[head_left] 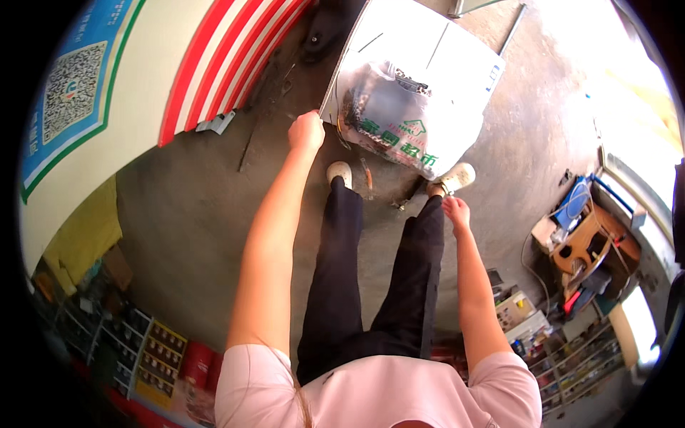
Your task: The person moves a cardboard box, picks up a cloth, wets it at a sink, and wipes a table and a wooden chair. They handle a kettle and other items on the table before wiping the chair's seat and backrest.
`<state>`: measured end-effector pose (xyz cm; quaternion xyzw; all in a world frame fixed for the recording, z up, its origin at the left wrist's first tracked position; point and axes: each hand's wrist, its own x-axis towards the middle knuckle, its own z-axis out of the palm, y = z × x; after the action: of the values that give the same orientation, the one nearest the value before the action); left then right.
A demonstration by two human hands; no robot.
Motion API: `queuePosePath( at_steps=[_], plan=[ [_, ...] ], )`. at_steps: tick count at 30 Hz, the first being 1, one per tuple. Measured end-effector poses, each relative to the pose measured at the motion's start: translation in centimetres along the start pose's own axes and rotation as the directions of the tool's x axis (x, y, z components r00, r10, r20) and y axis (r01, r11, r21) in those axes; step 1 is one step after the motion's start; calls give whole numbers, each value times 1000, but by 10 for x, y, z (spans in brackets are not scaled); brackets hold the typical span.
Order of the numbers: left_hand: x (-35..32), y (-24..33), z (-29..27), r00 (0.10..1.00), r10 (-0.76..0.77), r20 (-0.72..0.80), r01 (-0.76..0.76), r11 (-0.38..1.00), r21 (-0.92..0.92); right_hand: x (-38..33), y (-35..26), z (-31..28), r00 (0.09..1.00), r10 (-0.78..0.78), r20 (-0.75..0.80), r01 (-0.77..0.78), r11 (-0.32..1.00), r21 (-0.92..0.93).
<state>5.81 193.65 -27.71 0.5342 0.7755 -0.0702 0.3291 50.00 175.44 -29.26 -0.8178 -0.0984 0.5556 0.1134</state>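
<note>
Left hand (307, 131): closed on near-left corner of white panel (457, 71) | white panel: ahead of the wearer's feet, above grey floor (193, 214) | clear bag (399, 107), green-printed, dark patterned contents: on panel, toward near edge | right hand (457, 212): fingers curled, near right shoe (460, 176); cannot tell if holding anything

White board (407, 36): flat, thin dark lines across its face. Translucent plastic bag (396, 107): filled, green-printed, lying against the board's near portion.
</note>
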Motion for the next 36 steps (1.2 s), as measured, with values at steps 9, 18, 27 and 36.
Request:
queuePosePath(
  at_steps=[9,18,27,36],
  plan=[
    [-25,-43,37,998,50,43,-48,998,-33,-116,52,117,920,-280,275,306,951,-54],
    [-159,-63,115,972,-62,228,102,980,-169,-150,23,244,772,-625,113,630,731,-260],
    [-330,-89,211,864,3,504,309,787,-534,-192,47,322,761,-595,259,513,308,-801],
    [-389,-175,221,803,125,582,314,741,-593,-223,170,352,742,-664,96,244,133,-961]
  ],
)
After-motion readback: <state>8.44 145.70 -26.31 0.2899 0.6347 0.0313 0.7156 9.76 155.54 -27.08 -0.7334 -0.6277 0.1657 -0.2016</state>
